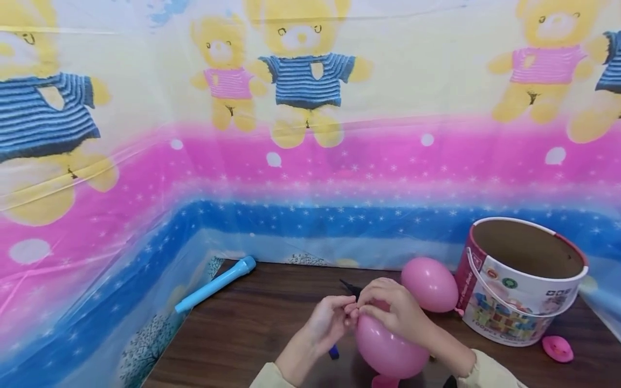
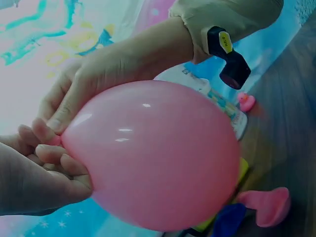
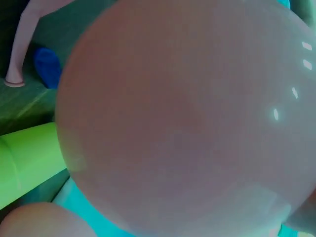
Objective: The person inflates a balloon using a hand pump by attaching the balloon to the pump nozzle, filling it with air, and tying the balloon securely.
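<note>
A blown-up pink balloon (image 1: 390, 353) is held by its neck between both hands. In the head view, the left hand (image 1: 325, 326) has its curled fingertips at the neck from the left. The right hand (image 1: 395, 310) comes over the top of the balloon, its thumb and fingers pinching the neck. Seen from the left wrist, the fingertips of both hands meet at the neck, partly hiding it. The same balloon fills most of the right wrist view, where its neck is hidden. Under it lie a limp pink balloon (image 2: 269, 205) and a limp blue balloon (image 2: 229, 219).
Another blown-up pink balloon (image 1: 429, 284) touches or nearly touches a white and red bucket (image 1: 521, 315). A pink toy duck (image 1: 558, 349) sits beside the bucket. A light blue stick (image 1: 215, 285) with a wider end lies at the left edge. The right wrist view shows a green cylinder (image 3: 29, 158).
</note>
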Motion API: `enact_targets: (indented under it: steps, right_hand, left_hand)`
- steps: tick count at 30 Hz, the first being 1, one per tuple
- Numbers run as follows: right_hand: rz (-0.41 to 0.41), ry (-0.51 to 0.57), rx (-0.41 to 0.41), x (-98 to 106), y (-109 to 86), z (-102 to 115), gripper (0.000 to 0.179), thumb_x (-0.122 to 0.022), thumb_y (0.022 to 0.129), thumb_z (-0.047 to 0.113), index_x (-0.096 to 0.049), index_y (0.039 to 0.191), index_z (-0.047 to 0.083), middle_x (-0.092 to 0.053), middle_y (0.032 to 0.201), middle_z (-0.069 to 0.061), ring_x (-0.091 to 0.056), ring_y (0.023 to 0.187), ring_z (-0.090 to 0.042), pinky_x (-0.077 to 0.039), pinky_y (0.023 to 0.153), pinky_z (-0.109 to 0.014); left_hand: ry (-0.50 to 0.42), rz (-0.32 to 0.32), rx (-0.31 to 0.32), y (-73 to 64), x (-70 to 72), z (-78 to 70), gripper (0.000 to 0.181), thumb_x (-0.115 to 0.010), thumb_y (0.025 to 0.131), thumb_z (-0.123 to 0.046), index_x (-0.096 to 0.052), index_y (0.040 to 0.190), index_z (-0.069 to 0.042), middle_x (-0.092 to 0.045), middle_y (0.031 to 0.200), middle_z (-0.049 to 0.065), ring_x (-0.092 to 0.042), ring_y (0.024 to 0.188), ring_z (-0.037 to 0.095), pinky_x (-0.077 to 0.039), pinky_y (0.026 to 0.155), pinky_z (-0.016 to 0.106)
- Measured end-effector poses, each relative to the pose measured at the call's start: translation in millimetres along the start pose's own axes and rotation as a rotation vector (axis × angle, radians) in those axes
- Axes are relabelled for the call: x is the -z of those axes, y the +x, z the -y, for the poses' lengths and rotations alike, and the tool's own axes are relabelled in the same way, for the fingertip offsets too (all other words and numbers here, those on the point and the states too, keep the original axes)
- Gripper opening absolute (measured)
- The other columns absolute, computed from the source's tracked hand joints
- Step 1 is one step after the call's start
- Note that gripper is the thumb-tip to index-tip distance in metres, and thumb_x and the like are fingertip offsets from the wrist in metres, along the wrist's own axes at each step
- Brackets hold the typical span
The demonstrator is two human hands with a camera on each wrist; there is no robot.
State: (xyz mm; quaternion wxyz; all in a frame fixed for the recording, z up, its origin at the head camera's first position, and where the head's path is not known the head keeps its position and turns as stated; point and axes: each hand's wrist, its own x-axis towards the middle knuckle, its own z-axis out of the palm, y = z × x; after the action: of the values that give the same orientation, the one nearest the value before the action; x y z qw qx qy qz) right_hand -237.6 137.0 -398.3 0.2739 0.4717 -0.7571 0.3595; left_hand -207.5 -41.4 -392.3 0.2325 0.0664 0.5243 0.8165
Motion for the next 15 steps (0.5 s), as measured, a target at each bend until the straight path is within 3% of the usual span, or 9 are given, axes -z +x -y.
enact_targets:
  steps: [4, 5, 10, 12, 15]
  right_hand:
    - [0.173, 0.021, -0.136, 6.4, 5.3, 2.9, 0.014, -0.065, 0.09, 0.01, -0.059, 0.086, 0.023, -0.055, 0.091, 0.014, -0.048, 0.09, -0.003, -0.041, 0.084, -0.032]
    - [0.207, 0.039, -0.159, 8.2, 5.4, 4.8, 0.014, -0.062, 0.093, 0.011, -0.057, 0.086, 0.023, -0.052, 0.091, 0.013, -0.046, 0.091, -0.002, -0.039, 0.087, -0.036]
    - [0.202, 0.274, -0.291, 16.3, -1.4, 16.4, 0.016, -0.05, 0.099, 0.003, -0.055, 0.088, 0.013, -0.049, 0.09, 0.002, -0.042, 0.089, -0.004, -0.04, 0.079, -0.029]
    - [0.161, 0.333, -0.398, 17.3, -2.8, 18.3, 0.014, -0.049, 0.099, 0.004, -0.057, 0.089, 0.009, -0.05, 0.091, -0.001, -0.043, 0.088, -0.003, -0.041, 0.073, -0.022]
    - [0.162, 0.353, -0.551, 14.4, -2.2, 14.7, 0.014, -0.05, 0.1, 0.011, -0.059, 0.092, 0.004, -0.052, 0.094, -0.003, -0.045, 0.088, 0.001, -0.042, 0.075, -0.018]
  left_hand:
    - [0.06, 0.021, -0.019, 1.5, -1.2, -5.3, 0.034, -0.037, 0.098, -0.013, -0.045, 0.064, -0.016, -0.047, 0.063, -0.01, -0.037, 0.06, 0.005, -0.032, 0.065, 0.019]
    - [0.074, 0.032, -0.028, 1.4, -1.2, -6.5, 0.033, -0.037, 0.097, -0.012, -0.046, 0.065, -0.015, -0.047, 0.063, -0.009, -0.038, 0.06, 0.005, -0.032, 0.065, 0.019]
    - [0.102, 0.054, -0.03, -0.2, -1.9, -7.7, 0.035, -0.04, 0.096, -0.009, -0.045, 0.062, -0.014, -0.043, 0.061, -0.008, -0.043, 0.062, 0.004, -0.033, 0.063, 0.016]
    - [0.117, 0.011, -0.058, 0.7, -4.4, -2.8, 0.035, -0.042, 0.096, -0.01, -0.043, 0.061, -0.014, -0.043, 0.06, -0.008, -0.042, 0.062, 0.004, -0.033, 0.063, 0.017]
    - [0.223, -0.109, -0.152, 2.1, -15.3, 12.4, 0.034, -0.047, 0.093, -0.011, -0.043, 0.06, -0.013, -0.044, 0.06, -0.007, -0.04, 0.06, 0.005, -0.035, 0.061, 0.018]
